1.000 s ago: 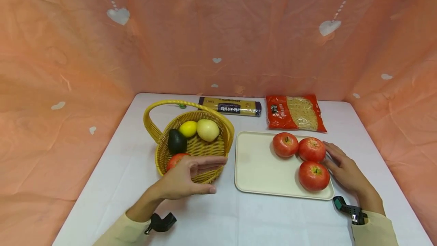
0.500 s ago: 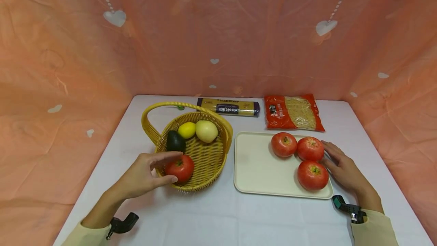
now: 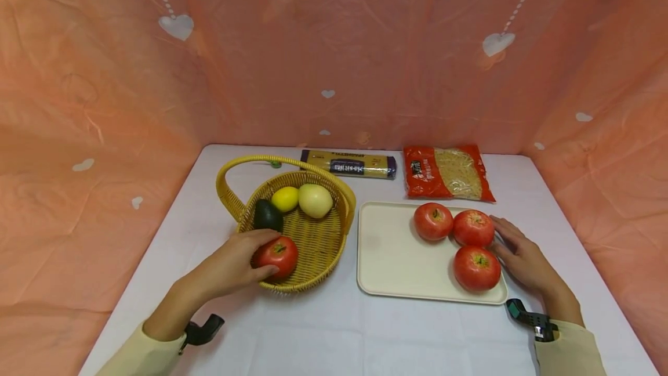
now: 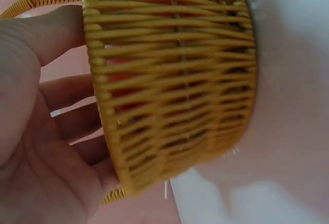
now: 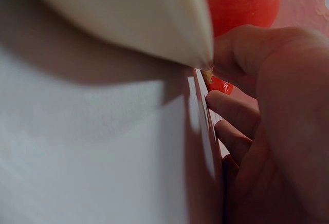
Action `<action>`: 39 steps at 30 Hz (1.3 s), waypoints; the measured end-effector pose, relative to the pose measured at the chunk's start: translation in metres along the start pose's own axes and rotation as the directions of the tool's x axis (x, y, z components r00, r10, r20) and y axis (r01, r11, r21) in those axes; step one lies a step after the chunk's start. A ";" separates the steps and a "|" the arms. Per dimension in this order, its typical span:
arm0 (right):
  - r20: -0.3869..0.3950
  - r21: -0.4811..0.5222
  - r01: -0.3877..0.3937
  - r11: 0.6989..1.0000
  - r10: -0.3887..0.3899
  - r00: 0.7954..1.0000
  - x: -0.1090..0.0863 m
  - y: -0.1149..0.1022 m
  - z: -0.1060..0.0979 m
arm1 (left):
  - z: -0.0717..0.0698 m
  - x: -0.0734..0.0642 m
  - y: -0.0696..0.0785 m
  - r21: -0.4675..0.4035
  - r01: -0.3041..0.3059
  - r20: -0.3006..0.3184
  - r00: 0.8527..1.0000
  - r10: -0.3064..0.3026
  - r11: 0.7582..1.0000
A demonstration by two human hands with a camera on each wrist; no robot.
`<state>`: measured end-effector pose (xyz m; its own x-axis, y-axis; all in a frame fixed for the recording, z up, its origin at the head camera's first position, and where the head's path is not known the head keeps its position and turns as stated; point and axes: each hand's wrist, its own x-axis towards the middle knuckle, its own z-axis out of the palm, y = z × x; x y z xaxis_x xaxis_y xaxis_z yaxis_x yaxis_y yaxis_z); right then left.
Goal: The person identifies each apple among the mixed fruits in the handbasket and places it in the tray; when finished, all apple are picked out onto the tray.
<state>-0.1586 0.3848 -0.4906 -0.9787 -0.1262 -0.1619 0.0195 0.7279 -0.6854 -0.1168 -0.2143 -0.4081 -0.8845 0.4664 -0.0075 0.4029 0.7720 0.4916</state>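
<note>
In the head view my left hand (image 3: 235, 266) reaches over the near-left rim of a yellow wicker basket (image 3: 326, 268). Its thumb and fingers curl round a red tomato (image 3: 280, 255) lying inside. From the left wrist view, the basket wall (image 4: 169, 75) screens most of the tomato. My right hand (image 3: 529, 260) rests at the right edge of a cream tray (image 3: 399, 260), fingers loosely bent and holding nothing. Beside it on the tray sit three red apples: a front one (image 3: 476, 269), a back-right one (image 3: 473, 228) and a back-left one (image 3: 433, 221).
Also in the basket are a dark avocado (image 3: 268, 217), a yellow lemon (image 3: 285, 199) and a pale round fruit (image 3: 315, 201). The basket's handle (image 3: 261, 159) arches over its far side. Behind lie a spaghetti packet (image 3: 348, 163) and a red pasta bag (image 3: 447, 172).
My left hand first swings left from over the basket's front to the tomato, then closes round it. The right hand stays beside the apples. The view shifts slightly.
</note>
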 end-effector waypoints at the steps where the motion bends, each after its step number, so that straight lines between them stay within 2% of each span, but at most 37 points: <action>1: 0.002 -0.002 -0.002 1.000 0.002 1.000 0.000 0.000 0.000 | 0.001 0.002 0.001 -0.001 0.002 0.001 1.000 -0.002 1.000; 9: 0.004 -0.007 -0.011 1.000 0.011 1.000 0.001 0.003 0.001 | 0.013 0.012 0.005 -0.038 0.035 0.007 0.999 -0.035 0.999; 20: 0.013 0.019 -0.031 0.999 0.031 0.999 0.000 0.001 0.000 | 0.023 0.018 0.011 -0.096 -0.003 0.005 1.000 0.004 0.995; 23: 0.016 0.025 -0.029 0.999 0.029 0.999 0.000 0.001 0.000 | 0.025 0.018 0.012 -0.107 0.001 -0.010 1.000 -0.002 0.994; 28: 0.005 0.006 -0.006 1.000 0.006 1.000 0.000 0.000 0.000 | 0.024 0.015 0.013 -0.162 0.015 -0.082 0.996 -0.028 0.987; 34: -0.002 0.001 0.005 1.000 -0.005 1.000 0.000 0.000 -0.001 | 0.016 0.014 0.020 -0.290 -0.073 -0.171 0.985 0.023 0.954; 39: 0.002 0.004 -0.003 1.000 0.003 1.000 0.000 0.001 0.000 | 0.012 0.015 0.031 -0.413 -0.147 -0.201 0.977 0.067 0.899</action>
<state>-0.1589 0.3857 -0.4910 -0.9783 -0.1253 -0.1653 0.0232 0.7259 -0.6874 -0.1150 -0.1782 -0.4035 -0.8848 0.4205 0.2011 0.3949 0.4471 0.8026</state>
